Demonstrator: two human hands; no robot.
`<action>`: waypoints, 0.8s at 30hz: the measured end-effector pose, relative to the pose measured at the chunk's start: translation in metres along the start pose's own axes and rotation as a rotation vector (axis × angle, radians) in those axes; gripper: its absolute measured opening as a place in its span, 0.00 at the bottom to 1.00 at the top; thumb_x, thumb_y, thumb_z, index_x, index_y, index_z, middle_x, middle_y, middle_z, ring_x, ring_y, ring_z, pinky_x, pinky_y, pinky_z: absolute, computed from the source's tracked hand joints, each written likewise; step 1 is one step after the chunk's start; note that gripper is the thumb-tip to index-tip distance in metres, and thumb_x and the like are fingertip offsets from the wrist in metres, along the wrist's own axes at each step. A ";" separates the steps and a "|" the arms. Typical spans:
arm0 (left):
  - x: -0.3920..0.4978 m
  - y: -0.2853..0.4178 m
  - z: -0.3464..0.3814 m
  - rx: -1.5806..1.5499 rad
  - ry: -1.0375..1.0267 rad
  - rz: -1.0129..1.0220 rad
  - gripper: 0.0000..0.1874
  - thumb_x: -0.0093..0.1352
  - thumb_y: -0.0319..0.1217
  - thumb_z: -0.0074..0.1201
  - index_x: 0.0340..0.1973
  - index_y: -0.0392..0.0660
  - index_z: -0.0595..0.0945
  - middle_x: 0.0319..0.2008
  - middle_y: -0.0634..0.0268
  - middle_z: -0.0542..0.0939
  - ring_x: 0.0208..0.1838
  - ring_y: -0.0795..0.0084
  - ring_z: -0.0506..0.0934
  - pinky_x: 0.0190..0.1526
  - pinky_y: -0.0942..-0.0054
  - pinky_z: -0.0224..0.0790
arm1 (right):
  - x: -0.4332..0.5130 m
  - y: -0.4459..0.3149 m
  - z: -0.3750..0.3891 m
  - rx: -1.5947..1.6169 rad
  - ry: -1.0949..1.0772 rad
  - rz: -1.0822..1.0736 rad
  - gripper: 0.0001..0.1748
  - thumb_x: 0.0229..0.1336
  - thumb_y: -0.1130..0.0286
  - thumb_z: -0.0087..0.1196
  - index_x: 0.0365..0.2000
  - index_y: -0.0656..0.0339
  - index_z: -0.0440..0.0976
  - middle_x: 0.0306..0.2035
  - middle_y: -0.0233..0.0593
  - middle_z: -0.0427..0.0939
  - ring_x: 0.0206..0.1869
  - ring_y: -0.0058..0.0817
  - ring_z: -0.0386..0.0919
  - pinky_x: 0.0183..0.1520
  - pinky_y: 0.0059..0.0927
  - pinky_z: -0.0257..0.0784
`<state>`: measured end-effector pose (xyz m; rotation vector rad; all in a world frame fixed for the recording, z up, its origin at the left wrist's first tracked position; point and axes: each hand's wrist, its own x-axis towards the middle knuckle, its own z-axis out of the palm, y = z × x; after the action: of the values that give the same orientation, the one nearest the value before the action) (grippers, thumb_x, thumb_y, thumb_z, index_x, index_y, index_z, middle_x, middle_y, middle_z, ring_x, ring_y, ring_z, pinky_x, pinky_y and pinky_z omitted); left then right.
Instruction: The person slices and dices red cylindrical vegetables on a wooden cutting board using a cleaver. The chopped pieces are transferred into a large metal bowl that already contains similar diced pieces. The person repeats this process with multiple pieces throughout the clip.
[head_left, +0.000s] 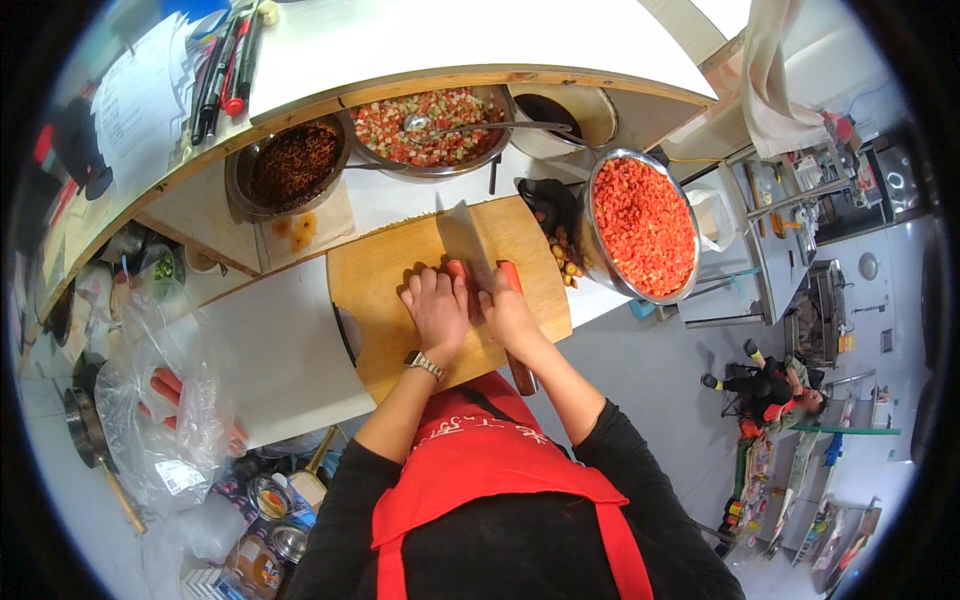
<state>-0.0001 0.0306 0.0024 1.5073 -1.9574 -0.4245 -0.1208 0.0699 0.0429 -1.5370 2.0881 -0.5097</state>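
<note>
A wooden cutting board (390, 274) lies on the white counter before me. My right hand (512, 316) grips a cleaver (466, 238) near the rear of its blade, and the wooden handle sticks out below the palm. The fingers of my left hand (436, 311) are bent over a carrot piece (455, 268), close against the left face of the blade. Another carrot piece (511, 274) lies just right of the blade, beside my right hand. What is under my left palm is hidden.
A steel bowl of diced carrot (645, 225) stands right of the board, with cut-off carrot ends (564, 257) beside it. Behind are a pan of dark sauce (296, 165) and a bowl of mixed dice (427, 124) under a shelf (480, 73). A plastic bag (161, 420) with carrots hangs left.
</note>
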 end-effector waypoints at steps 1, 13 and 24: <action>0.000 0.000 0.002 0.003 0.037 -0.009 0.10 0.68 0.35 0.53 0.34 0.40 0.79 0.39 0.57 0.72 0.49 0.55 0.68 0.49 0.57 0.56 | 0.002 -0.003 0.002 0.000 -0.014 -0.025 0.21 0.65 0.68 0.47 0.53 0.69 0.60 0.29 0.68 0.78 0.35 0.65 0.78 0.40 0.60 0.72; 0.004 0.002 0.007 0.087 0.039 -0.041 0.13 0.67 0.39 0.53 0.30 0.41 0.78 0.38 0.57 0.72 0.47 0.54 0.68 0.47 0.56 0.57 | -0.058 -0.007 -0.015 -0.099 -0.066 0.022 0.16 0.66 0.70 0.48 0.48 0.67 0.60 0.25 0.67 0.76 0.32 0.66 0.77 0.34 0.60 0.70; 0.006 0.002 0.012 0.119 0.067 -0.036 0.13 0.69 0.38 0.51 0.30 0.40 0.79 0.38 0.57 0.72 0.46 0.55 0.68 0.48 0.57 0.56 | -0.023 -0.005 -0.009 -0.046 -0.091 0.069 0.15 0.66 0.70 0.48 0.47 0.68 0.62 0.26 0.69 0.76 0.33 0.66 0.77 0.35 0.59 0.72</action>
<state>-0.0103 0.0240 -0.0041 1.6123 -1.9355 -0.2736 -0.1169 0.0910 0.0573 -1.4801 2.0885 -0.3624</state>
